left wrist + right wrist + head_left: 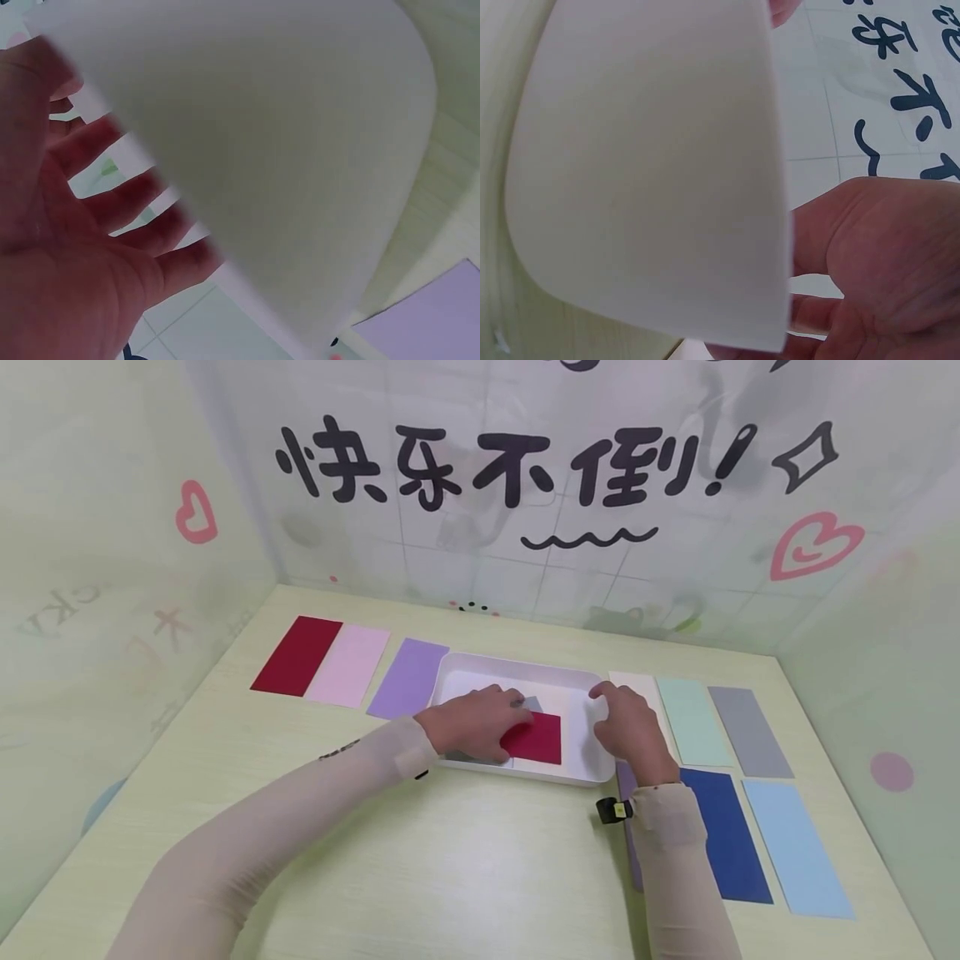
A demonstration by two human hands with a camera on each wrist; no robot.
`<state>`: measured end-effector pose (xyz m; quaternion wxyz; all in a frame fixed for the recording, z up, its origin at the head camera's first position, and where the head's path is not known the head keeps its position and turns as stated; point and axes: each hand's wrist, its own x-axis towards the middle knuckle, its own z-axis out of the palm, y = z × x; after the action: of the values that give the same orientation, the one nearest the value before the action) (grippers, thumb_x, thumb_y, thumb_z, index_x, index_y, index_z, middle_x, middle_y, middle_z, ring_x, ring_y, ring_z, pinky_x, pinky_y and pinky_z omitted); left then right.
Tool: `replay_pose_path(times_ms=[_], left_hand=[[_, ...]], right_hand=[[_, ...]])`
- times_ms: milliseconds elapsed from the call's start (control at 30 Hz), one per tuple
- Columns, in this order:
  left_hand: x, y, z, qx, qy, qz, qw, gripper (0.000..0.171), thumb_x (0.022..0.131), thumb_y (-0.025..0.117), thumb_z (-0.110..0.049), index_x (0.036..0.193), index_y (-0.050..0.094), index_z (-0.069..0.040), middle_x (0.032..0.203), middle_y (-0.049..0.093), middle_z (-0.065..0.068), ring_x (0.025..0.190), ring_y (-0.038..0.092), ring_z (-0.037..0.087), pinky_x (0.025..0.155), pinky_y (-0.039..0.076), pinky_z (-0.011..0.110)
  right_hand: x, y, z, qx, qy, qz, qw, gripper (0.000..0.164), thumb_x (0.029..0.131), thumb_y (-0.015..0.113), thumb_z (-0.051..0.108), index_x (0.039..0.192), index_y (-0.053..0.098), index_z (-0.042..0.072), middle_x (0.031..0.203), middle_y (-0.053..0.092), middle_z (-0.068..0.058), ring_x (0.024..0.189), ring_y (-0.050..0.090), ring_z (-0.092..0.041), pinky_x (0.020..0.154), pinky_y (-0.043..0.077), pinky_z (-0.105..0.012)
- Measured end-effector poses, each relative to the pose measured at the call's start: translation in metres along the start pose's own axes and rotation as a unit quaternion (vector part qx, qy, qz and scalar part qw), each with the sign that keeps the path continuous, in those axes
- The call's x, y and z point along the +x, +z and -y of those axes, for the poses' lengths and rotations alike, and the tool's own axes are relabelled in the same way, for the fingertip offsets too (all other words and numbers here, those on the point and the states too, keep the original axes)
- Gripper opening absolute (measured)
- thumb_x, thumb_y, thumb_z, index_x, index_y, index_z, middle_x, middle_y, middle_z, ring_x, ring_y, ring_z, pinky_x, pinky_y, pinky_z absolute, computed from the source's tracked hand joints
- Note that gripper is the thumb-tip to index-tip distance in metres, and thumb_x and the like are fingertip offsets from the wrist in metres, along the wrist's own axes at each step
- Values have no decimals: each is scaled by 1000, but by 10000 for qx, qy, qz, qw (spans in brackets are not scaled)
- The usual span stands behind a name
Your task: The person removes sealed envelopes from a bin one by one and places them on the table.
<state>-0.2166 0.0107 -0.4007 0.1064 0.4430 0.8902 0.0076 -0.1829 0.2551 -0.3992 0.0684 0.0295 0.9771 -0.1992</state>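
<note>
A white rectangular tray (525,670) sits near the back middle of the table. In it lies a red card (542,739), with grey card (532,703) showing beside it. My left hand (480,722) reaches over the tray, fingers and thumb spread at the red card's left end. Seen from the left wrist, the fingers of that hand (97,217) look fairly straight; the tray's wall (285,150) hides their tips. Over the tray's right rim is my right hand (630,727), fingers loosely bent, with nothing visible in it. In the right wrist view the tray wall (645,165) partly covers its fingers.
Left of the tray lie a dark red card (296,656), a pink card (348,664) and a lavender card (408,677). To the right are mint (693,722), grey (750,731), navy (727,835) and light blue (798,847) cards. A printed curtain (465,560) surrounds the table.
</note>
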Motion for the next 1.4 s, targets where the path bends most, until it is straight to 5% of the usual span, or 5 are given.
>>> replay_pose_path(times_ms=[667, 967, 1200, 1400], left_hand=[[1, -1, 2, -43, -71, 100, 9999, 60, 84, 70, -40, 140, 55, -23, 132, 51, 2, 109, 47, 18, 86, 45, 36], [-4, -13, 7, 24, -80, -6, 10000, 57, 88, 62, -47, 142, 53, -29, 134, 49, -1, 112, 45, 18, 85, 44, 34], [-24, -23, 17, -99, -213, -408, 9989, 60, 86, 64, -51, 140, 54, -27, 131, 50, -2, 110, 45, 16, 79, 46, 27], [-57, -28, 29, -357, -341, -749, 9960, 59, 86, 66, -48, 139, 56, -23, 131, 51, 2, 112, 44, 19, 81, 47, 29]], right_hand=[[-2, 3, 2, 20, 19, -35, 10000, 45, 89, 62, 1, 132, 53, 6, 126, 53, -22, 100, 52, -34, 86, 50, -48], [0, 3, 1, -12, 53, 10, 10000, 45, 88, 63, 2, 132, 53, 6, 124, 53, -22, 102, 52, -35, 88, 49, -50], [0, 1, -2, -3, 110, 26, 9999, 45, 89, 62, 1, 132, 53, 6, 124, 53, -22, 100, 52, -35, 87, 49, -49], [0, 1, -3, -38, -86, -4, 10000, 45, 87, 59, -1, 132, 53, 5, 124, 53, -24, 98, 53, -34, 84, 48, -47]])
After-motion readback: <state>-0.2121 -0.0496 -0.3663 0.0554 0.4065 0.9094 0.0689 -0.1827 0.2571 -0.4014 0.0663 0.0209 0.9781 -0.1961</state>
